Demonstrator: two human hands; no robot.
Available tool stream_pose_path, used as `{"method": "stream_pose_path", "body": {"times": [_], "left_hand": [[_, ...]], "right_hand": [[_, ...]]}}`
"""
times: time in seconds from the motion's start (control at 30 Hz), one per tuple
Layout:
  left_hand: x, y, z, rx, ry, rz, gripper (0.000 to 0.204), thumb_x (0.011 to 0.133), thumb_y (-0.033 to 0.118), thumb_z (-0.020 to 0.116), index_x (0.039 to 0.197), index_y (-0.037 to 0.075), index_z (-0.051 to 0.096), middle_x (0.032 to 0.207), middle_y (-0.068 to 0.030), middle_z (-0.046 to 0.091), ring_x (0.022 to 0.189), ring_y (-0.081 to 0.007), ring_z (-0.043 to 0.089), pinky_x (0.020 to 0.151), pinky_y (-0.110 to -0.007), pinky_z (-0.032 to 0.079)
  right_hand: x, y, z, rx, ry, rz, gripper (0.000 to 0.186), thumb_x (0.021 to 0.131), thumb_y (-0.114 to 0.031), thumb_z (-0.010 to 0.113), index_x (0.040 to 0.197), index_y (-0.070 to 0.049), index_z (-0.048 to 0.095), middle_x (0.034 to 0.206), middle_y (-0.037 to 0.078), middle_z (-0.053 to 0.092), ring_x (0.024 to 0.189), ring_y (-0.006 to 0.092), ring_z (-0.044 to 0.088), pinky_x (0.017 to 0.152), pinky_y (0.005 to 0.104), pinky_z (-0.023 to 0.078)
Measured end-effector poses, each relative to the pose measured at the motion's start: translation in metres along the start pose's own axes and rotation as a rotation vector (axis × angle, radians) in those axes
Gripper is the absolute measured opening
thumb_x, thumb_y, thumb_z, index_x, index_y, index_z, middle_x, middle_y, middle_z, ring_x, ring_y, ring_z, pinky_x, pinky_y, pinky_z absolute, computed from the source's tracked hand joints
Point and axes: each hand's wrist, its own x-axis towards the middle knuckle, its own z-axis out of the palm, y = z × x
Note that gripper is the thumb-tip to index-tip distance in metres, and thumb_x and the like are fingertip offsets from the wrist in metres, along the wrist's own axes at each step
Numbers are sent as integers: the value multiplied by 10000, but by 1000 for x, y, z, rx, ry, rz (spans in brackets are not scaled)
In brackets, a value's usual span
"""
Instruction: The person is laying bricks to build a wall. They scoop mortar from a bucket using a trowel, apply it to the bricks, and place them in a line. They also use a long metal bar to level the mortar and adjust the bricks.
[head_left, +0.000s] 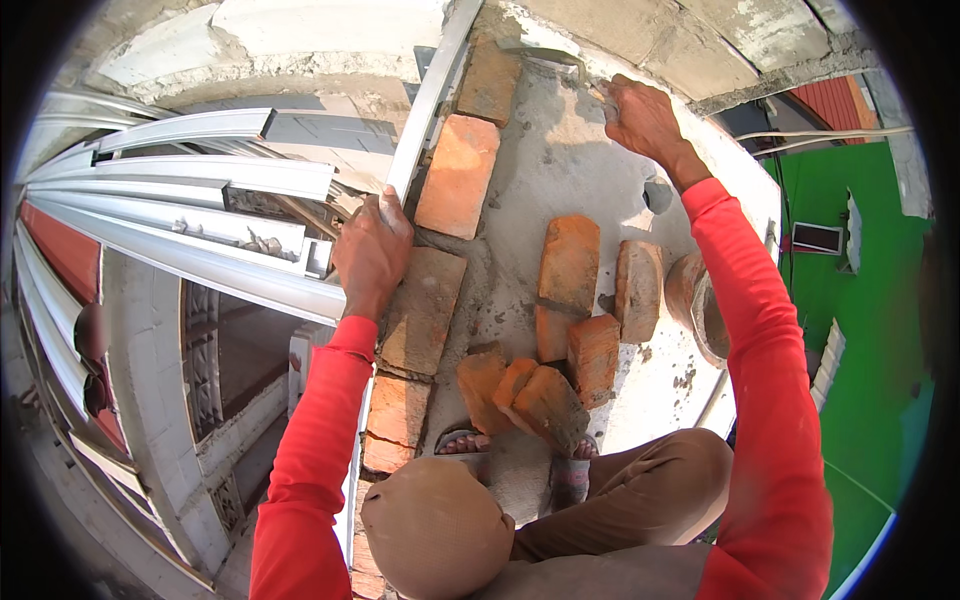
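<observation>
Sunlight falls across a rough grey ledge (535, 185), smeared with mortar, with a block wall (690, 45) at its far end and a bright green surface (850, 300) beyond its right side. Off to the left, long silver channels (200, 180) are bunched together beside an open framed gap (240, 350) in the structure.

Along the ledge's left edge runs a row of bricks (460, 175), some orange, some greyed with mortar, and a straight silver bar (428, 100) lies against its outer side. The person's left hand (372, 255) is closed over this bar about midway along the row, fingers curled at its edge and pressing on it.

Further out, the right hand (640, 115) is wrapped in a fist around the handle of a trowel (550, 57), whose dark blade points left toward the farthest brick of the row, near the block wall. Both arms are in red sleeves (745, 290).

Between the arms, loose bricks (570, 265) stand and lean in a cluster, the nearest just in front of sandalled feet (465, 441). Just right of them sits a round clay-coloured rim (685, 295), partly hidden by the right sleeve
</observation>
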Motion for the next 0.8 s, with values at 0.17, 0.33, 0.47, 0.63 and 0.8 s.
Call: {"method": "stream_pose_path", "body": {"times": [0.17,0.33,0.47,0.63,0.8], "left_hand": [[3,3,-4,58,-36,-38,560,1143,449,431,1076,25,790,1042,-266,792,951,-485,765,872,-573,593],[2,7,-10,57,-82,-89,583,1145,473,405,1113,40,793,1064,-268,789,998,-488,755,902,-575,575],[4,11,-13,22,-108,-130,600,1149,493,364,1187,83,801,1066,-279,784,1042,-510,738,956,-597,546],[4,10,-10,41,-68,-111,558,1152,464,383,1187,106,810,1003,-280,783,977,-508,749,906,-594,567],[3,7,-4,52,-58,-96,557,1150,457,387,1178,95,809,1018,-286,782,966,-504,753,901,-590,574]], "right_hand": [[58,-5,8,66,89,77,288,812,-155,682,1021,40,717,985,271,732,931,463,728,855,536,586],[54,-36,-5,1079,-58,675,233,915,-137,724,1014,72,689,891,212,717,700,349,706,639,479,577],[66,-64,-18,1595,-133,893,206,963,-126,732,1012,64,668,862,140,670,665,214,642,541,411,532],[112,-83,-26,1271,-102,749,219,963,-119,713,943,97,677,801,163,684,583,219,608,475,384,483],[97,-80,-28,1073,-156,695,242,954,-135,709,917,102,678,799,176,692,574,213,617,479,383,488]]}}
